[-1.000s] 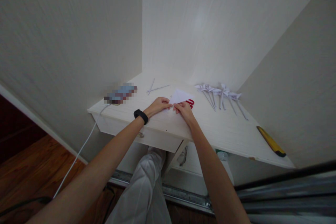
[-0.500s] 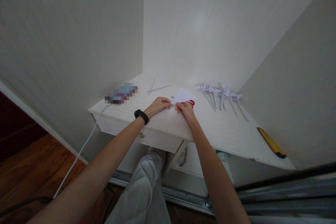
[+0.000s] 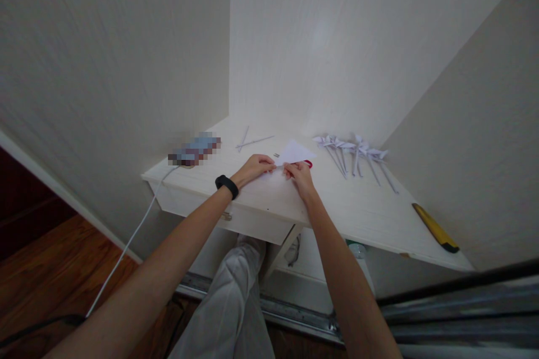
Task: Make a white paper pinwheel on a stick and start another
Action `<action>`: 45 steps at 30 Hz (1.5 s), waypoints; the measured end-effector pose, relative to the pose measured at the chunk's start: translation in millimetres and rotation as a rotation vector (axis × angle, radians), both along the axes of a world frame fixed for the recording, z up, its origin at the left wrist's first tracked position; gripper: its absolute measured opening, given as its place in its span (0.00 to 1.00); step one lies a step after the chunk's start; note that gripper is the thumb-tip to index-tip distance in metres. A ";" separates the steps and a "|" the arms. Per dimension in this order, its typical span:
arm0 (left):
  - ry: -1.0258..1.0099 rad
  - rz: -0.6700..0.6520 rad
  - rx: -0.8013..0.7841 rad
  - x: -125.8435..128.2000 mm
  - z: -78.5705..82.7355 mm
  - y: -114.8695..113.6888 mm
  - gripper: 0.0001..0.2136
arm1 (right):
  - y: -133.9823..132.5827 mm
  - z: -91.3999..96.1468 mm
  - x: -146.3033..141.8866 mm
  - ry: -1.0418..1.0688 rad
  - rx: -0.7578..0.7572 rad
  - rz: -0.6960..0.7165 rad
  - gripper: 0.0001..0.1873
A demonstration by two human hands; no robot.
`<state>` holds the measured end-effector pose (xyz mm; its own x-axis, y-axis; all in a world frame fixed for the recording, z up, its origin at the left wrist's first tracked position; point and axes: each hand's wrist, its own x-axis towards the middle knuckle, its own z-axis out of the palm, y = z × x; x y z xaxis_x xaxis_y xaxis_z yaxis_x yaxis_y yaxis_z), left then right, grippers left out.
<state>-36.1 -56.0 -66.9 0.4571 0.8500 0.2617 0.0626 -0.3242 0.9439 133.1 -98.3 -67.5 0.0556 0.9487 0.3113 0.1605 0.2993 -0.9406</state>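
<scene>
A folded white sheet of paper [image 3: 295, 152] lies on the white desk [image 3: 362, 207], its far corner lifted a little. My left hand [image 3: 254, 168], with a black band on the wrist, pinches the paper's near left edge with curled fingers. My right hand [image 3: 300, 174] pinches the near edge right beside it, fingers pressed together. Red-handled scissors [image 3: 309, 164] peek out from under the paper just past my right hand. Two small staples or pins [image 3: 276, 155] lie by the paper's left side.
Several white paper pinwheels on sticks [image 3: 356, 152] lie at the back right. Two thin paper sticks [image 3: 249, 140] lie at the back. A phone [image 3: 194, 149] with a white cable [image 3: 135, 235] sits left. A yellow utility knife [image 3: 435, 227] lies far right. My knee is under the desk.
The paper's raised corner has come lower and shifted slightly right. Both hands have stayed pinched on its near edge, with my right hand edging a little forward.
</scene>
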 end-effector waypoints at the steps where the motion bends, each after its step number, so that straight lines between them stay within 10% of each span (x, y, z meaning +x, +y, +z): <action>1: -0.008 0.003 -0.005 0.1 -0.4 0.6 0.09 | 0.2 -0.3 0.5 0.006 0.004 -0.007 0.14; 45: 0.073 0.010 0.056 -0.6 7.0 -9.7 0.09 | 3.2 -6.8 -0.6 0.008 0.014 0.025 0.13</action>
<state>-36.7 -65.8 -59.9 0.4682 0.8397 0.2751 0.1336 -0.3750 0.9173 132.5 -95.1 -74.3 0.0346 0.9454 0.3240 0.1456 0.3159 -0.9375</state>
